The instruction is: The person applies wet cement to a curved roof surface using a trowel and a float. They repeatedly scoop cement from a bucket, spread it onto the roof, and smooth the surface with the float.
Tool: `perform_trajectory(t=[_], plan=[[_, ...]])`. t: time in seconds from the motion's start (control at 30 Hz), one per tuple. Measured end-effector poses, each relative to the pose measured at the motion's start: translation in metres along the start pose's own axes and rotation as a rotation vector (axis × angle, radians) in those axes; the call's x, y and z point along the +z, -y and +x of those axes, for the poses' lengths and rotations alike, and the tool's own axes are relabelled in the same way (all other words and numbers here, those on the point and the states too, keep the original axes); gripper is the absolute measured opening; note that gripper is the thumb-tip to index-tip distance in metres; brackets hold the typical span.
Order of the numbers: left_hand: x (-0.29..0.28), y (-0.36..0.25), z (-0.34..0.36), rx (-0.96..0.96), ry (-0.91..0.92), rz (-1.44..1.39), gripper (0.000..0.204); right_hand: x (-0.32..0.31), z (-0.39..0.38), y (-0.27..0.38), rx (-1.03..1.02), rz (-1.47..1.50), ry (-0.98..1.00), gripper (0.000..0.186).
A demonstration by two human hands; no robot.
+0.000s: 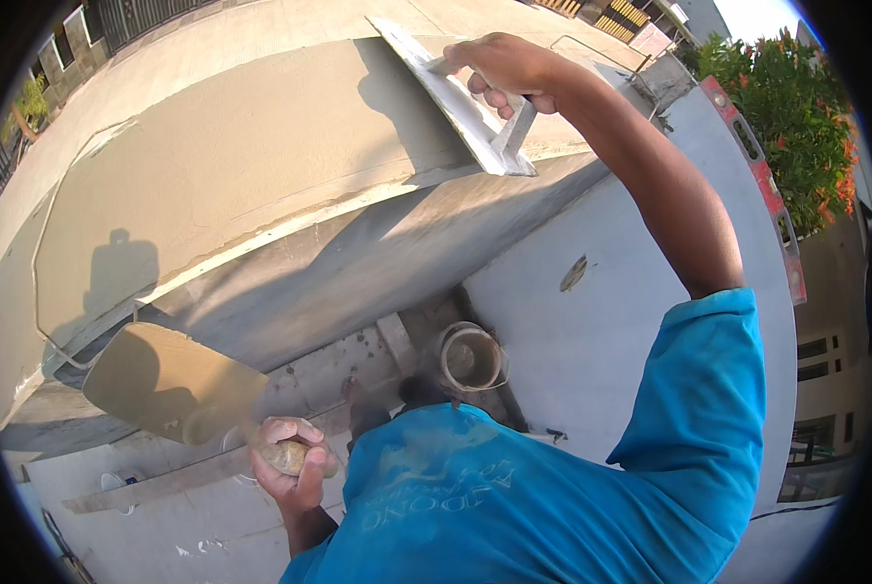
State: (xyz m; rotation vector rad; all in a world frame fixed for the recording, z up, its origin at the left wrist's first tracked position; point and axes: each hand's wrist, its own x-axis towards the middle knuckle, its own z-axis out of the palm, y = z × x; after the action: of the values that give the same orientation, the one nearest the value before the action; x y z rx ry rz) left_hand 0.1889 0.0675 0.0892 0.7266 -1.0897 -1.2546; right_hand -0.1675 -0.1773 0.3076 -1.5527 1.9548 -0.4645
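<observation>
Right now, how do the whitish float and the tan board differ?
The float is long and narrow, while the board is broader. The float's corners look squarer; the board's are rounded. The float's handle shows clearly in the right hand, whereas the board has no clearly visible handle. Both are flat.

A bush (772, 112) with orange flowers (849, 185) grew beyond the white wall (582, 336). Sunlit pavement (232, 41) lay left of that wall.
</observation>
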Motion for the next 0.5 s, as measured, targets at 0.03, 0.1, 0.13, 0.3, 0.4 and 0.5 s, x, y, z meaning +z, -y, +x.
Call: perform_trajectory(t=[0.03,0.1,0.13,0.3,0.4,0.5], plan=[[-0.004,-0.002,-0.001,-0.004,-0.008,-0.002,0.043,0.008,0.004,0.009,0.0,-0.009,0.025,0.046],[-0.011,-0.005,-0.004,-0.01,-0.025,-0.009,0.044,0.028,0.001,0.037,-0.026,-0.035,0.08,0.053],[-0.013,-0.008,-0.003,-0.022,-0.017,-0.031,0.044,0.036,-0.004,0.049,-0.034,-0.042,0.098,0.057],[-0.02,-0.016,0.002,0.006,-0.046,-0.103,0.045,0.093,-0.004,0.108,-0.176,0.094,0.216,0.053],[-0.015,-0.031,0.02,-0.046,0.008,-0.182,0.046,0.088,-0.031,0.106,-0.212,0.554,0.316,0.035],[-0.004,-0.044,0.043,-0.193,0.193,-0.311,0.045,0.067,-0.067,0.029,-0.512,1.026,0.268,0.037]])
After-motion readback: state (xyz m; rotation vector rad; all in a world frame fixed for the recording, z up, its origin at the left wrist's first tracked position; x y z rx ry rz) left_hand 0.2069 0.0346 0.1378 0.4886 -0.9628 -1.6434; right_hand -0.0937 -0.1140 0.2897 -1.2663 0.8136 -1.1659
